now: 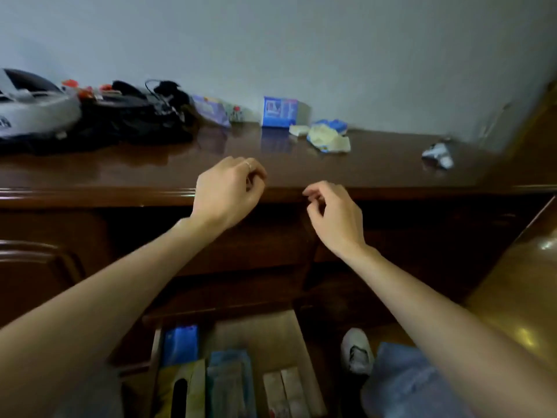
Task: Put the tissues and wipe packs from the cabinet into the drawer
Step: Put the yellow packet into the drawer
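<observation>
On the dark wooden cabinet top (376, 164) stand a blue box (280, 111), a purple pack (211, 110), a crumpled yellow-and-blue tissue pack (328, 137) and a small white-blue pack (438, 155) at the right. Below, the open drawer (271, 330) holds a blue pack (180, 343), a green tissue pack (187, 387) and other packs (229, 384). My left hand (229, 191) and my right hand (334, 212) hover in front of the cabinet's front edge. Both have loosely curled fingers and hold nothing.
A grey helmet (30, 107) and a black bag (132, 116) fill the left of the cabinet top. A chair back (39, 257) stands at the lower left. A white shoe (357, 349) lies on the floor beside the drawer. A wooden surface (521, 297) is at the right.
</observation>
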Demonstrator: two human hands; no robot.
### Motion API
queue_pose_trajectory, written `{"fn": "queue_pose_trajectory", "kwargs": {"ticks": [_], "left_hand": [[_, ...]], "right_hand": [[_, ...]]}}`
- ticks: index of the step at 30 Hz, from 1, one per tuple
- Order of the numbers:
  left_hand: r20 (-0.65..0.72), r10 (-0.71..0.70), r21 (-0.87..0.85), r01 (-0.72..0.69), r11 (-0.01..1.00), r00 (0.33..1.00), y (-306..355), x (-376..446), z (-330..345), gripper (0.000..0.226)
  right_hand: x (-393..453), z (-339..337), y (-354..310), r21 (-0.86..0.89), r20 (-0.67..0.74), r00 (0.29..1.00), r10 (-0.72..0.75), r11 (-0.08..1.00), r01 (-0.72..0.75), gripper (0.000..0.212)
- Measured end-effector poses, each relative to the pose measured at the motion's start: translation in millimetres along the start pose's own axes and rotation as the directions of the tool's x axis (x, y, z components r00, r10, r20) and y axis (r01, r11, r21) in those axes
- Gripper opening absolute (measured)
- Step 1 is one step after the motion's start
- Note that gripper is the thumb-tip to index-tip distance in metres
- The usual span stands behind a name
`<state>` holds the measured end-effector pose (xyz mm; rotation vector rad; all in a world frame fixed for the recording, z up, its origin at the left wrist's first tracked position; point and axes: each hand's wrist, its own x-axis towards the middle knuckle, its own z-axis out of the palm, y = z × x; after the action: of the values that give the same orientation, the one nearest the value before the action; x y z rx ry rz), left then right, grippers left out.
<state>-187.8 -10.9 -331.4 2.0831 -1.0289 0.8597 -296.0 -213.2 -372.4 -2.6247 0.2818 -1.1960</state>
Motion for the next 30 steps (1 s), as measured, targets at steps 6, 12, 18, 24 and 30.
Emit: {"fn": "queue_pose_trajectory", "kwargs": {"ticks": [6,12,18,24,30], "left_hand": [[0.325,-0.154,0.169,0.102,0.980,0.933,-38.0,86.7,30.0,0.035],[0.505,-0.208,0.192,0.125,0.973,0.838,-76.1,85.0,86.4,0.065],[0.452,-0.175,0.178,0.103,0.979,0.875,-83.3,84.5,93.6,0.071],[0.384,-0.204,0.166,0.150,0.975,0.901,-82.4,86.4,91.7,0.075],[0.412,-0.160,0.142,0.110,0.984,0.897,-77.5,83.8,75.6,0.082]], "right_hand": [[91.9,14.9,11.7,-0.234,0.310,0.940,0.144,0.970,-0.071,0.036],[151.0,59.1,48.1,-0.375,0.247,0.951,0.185,0.923,-0.082,0.021],[211.1,94.8,96.2,-0.542,0.327,0.736,0.593,0.756,-0.368,0.043],[206.0,102.7,71.0,-0.439,0.229,0.901,0.368,0.865,-0.242,0.029],[153.5,68.1,12.0,0.538,0.269,0.952,0.148,0.797,-0.275,0.021]]}}
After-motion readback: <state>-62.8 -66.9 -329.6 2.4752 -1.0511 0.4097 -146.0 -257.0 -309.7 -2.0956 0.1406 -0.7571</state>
